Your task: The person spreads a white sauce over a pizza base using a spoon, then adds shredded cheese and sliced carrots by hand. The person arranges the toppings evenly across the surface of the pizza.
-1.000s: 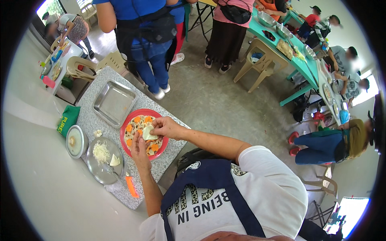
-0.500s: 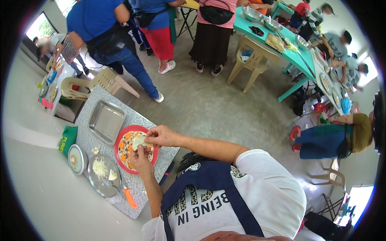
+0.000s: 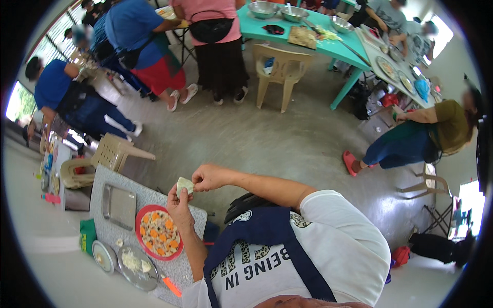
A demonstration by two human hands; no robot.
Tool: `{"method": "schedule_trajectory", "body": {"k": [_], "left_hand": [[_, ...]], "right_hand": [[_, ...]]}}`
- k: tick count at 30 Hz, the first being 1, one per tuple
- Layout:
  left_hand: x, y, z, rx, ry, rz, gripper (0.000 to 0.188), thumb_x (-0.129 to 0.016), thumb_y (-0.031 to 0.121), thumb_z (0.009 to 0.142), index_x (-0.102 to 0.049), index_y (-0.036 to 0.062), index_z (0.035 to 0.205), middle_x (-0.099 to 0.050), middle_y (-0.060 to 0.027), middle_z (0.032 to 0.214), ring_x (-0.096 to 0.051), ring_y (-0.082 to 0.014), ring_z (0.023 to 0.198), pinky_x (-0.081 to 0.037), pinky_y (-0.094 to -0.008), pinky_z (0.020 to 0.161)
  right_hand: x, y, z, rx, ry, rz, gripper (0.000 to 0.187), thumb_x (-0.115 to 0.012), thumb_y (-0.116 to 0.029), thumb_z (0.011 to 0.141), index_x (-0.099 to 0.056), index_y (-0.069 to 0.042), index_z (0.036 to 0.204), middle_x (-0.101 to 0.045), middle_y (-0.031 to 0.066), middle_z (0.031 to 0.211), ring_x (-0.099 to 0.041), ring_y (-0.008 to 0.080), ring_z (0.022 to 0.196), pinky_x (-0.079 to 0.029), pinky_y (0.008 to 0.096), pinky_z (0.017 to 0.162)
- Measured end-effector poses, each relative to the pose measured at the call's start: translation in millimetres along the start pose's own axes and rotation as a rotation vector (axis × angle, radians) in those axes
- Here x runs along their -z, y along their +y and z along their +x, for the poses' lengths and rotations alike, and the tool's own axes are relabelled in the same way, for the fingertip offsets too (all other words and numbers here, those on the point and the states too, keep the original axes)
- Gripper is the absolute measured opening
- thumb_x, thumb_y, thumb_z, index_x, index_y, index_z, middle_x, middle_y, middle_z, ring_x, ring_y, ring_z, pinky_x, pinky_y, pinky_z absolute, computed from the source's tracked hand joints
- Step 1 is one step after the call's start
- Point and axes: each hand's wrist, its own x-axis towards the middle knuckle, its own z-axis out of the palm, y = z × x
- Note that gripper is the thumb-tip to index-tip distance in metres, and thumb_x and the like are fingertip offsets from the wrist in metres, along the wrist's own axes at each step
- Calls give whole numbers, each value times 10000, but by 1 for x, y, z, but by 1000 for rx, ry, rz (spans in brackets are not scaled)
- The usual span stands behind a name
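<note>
My left hand [image 3: 179, 208] pinches a pale, greenish-white flat piece [image 3: 185, 186] between thumb and fingers, raised past the table's edge. The fingers of my right hand [image 3: 209, 177] are closed together at the right edge of that same piece. Below and left of my hands, a pizza [image 3: 160, 232] topped with orange slices and dark bits lies on a round red tray [image 3: 138, 232]. Next to it, shredded white cheese [image 3: 131, 261] and a pale chunk sit on a metal plate [image 3: 142, 286]. A knife with an orange handle [image 3: 172, 287] lies beside the plate.
The speckled grey table [image 3: 109, 179] also bears a rectangular metal pan [image 3: 119, 206], a round container [image 3: 104, 256] and a green pack [image 3: 87, 237]. Beige plastic chairs [image 3: 120, 152] stand beyond. Several people are around a turquoise table [image 3: 328, 51] and other tables.
My hands have lifted the pale piece away from above the pizza, leaving the pizza uncovered. The view has swung leftward, and a person in blue at the left has moved farther off.
</note>
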Motion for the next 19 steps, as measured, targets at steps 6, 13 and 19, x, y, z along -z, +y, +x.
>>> {"method": "schedule_trajectory", "body": {"k": [6, 13, 19], "left_hand": [[-50, -9, 20, 77, -136, 29, 182, -650, 103, 900, -578, 5, 1035, -652, -71, 910, -624, -121, 654, -504, -244, 584], [-117, 0, 29, 151, -318, -30, 187, -619, 82, 905, -564, -2, 1063, -649, -80, 902, -629, -136, 645, -504, -240, 560], [-154, -16, 47, 188, -433, 69, 208, -630, 116, 904, -570, 0, 1066, -661, -89, 902, -631, -140, 631, -506, -240, 550]], "right_hand": [[59, -2, -27, -10, 160, 79, 201, -675, -193, 808, -691, -13, 896, -666, 42, 695, -611, 103, 596, -488, 265, 546], [101, 1, -56, -22, 342, 405, 197, -671, -180, 850, -683, -11, 951, -654, 34, 725, -605, 91, 615, -503, 235, 558], [127, 16, -82, -11, 448, 395, 203, -700, -184, 846, -681, -12, 953, -653, 34, 728, -601, 91, 609, -511, 235, 563]]}}
